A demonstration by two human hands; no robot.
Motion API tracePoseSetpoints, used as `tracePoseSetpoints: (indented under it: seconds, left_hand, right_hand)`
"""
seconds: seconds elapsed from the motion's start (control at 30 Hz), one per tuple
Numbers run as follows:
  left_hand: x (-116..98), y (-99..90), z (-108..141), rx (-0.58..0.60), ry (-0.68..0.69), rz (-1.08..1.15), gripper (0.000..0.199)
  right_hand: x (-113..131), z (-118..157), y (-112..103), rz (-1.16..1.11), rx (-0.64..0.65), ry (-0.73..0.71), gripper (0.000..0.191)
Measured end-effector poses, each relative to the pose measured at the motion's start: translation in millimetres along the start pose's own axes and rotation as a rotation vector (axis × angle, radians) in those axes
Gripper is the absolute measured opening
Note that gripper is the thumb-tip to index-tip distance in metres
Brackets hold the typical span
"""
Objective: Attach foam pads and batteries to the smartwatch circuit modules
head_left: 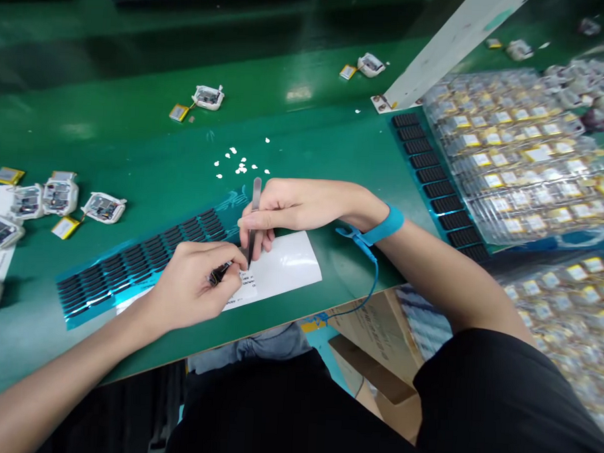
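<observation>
My right hand [293,206] is closed around metal tweezers [256,194], whose tips point down at a white sheet of printed labels [293,266]. Close beside the tips, my left hand [197,279] pinches a small dark electronic part [220,273]; its exact kind is too small to tell. The left fingertips rest at the printed end of the sheet, near the tweezer tips. A blue wrist strap [389,225] with a coiled cord circles my right wrist. Black pads on blue film [145,260] lie behind my left hand.
Small white scraps [242,165] are scattered beyond my hands. Open white device housings [103,207] with yellow-edged batteries [65,227] lie at left and at the back. At right stand a white post [440,52], more black pads [441,186] and clear trays of parts [525,156].
</observation>
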State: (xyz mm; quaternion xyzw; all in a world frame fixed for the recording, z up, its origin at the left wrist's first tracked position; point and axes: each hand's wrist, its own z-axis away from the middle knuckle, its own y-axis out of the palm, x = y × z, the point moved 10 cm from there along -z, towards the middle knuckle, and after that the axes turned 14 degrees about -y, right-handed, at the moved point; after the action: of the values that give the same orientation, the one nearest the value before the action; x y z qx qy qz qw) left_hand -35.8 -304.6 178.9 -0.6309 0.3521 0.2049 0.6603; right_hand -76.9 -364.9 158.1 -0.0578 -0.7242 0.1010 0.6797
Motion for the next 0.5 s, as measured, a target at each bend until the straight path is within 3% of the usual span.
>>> tracePoseSetpoints:
  seconds: [0.2, 0.5]
  left_hand:
    - [-3, -2.7, 3, -0.077, 0.012, -0.045, 0.018]
    - [2, -5.4, 0, -0.048, -0.052, -0.003, 0.012]
  right_hand:
    - [-2, 1, 8, -0.057, 0.063, 0.008, 0.054]
    - [-11, 3, -1, -0.261, -0.008, -0.035, 0.037]
